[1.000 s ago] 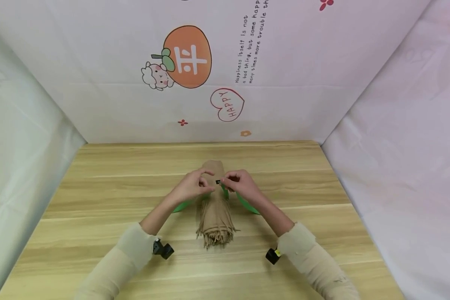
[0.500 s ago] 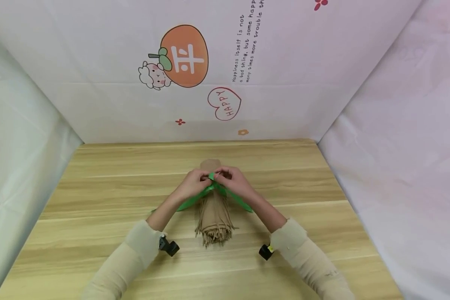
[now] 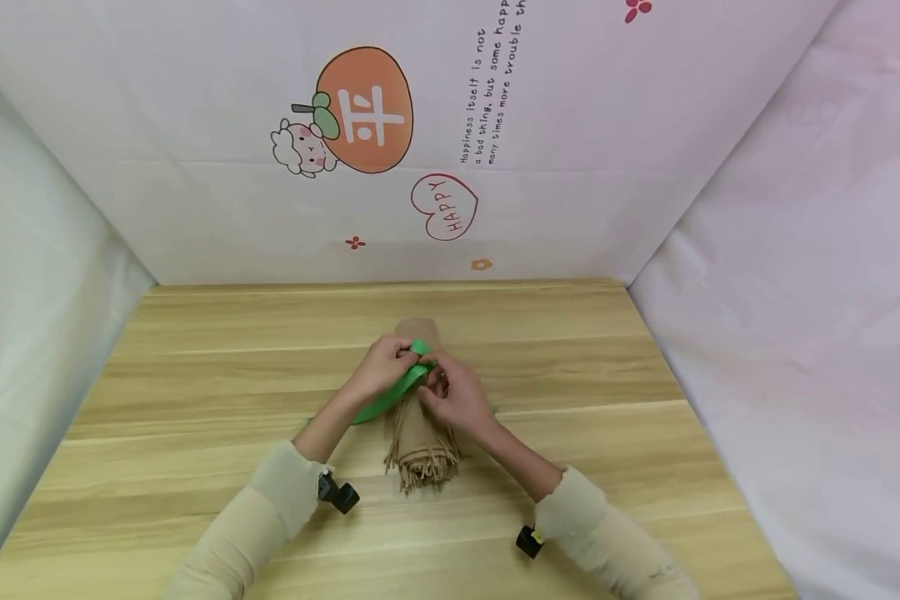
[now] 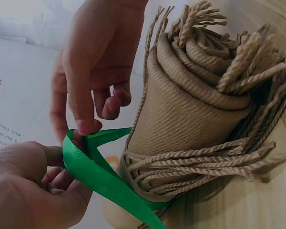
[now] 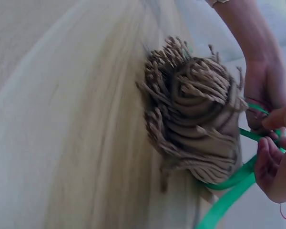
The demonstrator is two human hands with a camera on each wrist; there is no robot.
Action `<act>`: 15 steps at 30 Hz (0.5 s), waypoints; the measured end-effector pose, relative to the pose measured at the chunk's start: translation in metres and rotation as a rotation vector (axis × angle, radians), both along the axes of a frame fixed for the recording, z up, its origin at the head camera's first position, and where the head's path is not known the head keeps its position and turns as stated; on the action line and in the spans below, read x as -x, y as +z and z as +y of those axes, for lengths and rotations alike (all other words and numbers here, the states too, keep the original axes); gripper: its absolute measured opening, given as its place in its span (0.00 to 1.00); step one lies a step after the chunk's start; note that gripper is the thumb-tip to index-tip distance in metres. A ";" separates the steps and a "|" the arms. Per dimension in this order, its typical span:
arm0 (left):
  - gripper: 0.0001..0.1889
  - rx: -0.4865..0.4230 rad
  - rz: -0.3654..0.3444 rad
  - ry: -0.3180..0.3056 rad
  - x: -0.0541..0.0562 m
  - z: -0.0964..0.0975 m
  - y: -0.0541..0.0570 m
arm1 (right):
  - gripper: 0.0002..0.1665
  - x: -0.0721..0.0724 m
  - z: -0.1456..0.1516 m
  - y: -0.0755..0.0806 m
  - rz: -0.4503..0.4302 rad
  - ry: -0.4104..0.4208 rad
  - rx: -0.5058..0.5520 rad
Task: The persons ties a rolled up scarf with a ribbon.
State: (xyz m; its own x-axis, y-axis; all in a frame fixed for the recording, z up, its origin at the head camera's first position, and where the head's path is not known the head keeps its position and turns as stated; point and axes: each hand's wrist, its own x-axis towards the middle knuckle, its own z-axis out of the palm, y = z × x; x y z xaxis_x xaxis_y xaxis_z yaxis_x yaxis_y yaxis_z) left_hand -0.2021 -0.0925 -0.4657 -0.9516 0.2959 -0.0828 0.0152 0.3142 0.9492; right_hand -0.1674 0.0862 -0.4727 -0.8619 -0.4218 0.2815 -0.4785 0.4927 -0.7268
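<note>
A brown fringed scarf [image 3: 420, 433], rolled into a bundle, lies on the table with its fringed end towards me. Around its middle runs a green ribbon [image 4: 105, 186], raised in a loop on top. My left hand [image 3: 382, 367] pinches this loop between thumb and fingers. From the other side my right hand [image 3: 457, 396] reaches in; in the left wrist view its thumb and index finger meet the ribbon at the loop, while its other fingers curl below. One ribbon tail [image 5: 224, 205] hangs down in the right wrist view. The fingers partly hide the crossing of the ribbon.
The wood-grain table [image 3: 217, 350] extends on both sides of the scarf. A white printed cloth [image 3: 555, 167] stands behind it, with plain white cloth [image 3: 795, 292] on the right. A small black camera [image 3: 337, 493] sits at each wrist.
Both hands were apart with a small black-looking piece at the right fingers, then came together over the ribbon. Now the right hand has drawn back towards me and the green loop shows more.
</note>
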 end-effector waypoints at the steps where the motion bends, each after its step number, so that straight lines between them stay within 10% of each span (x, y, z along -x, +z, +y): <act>1: 0.14 -0.011 -0.009 0.005 0.000 -0.001 0.000 | 0.20 0.000 -0.003 -0.002 0.006 -0.018 0.014; 15: 0.16 -0.055 -0.059 0.030 -0.002 -0.008 -0.001 | 0.12 0.010 -0.015 -0.016 -0.031 -0.114 0.222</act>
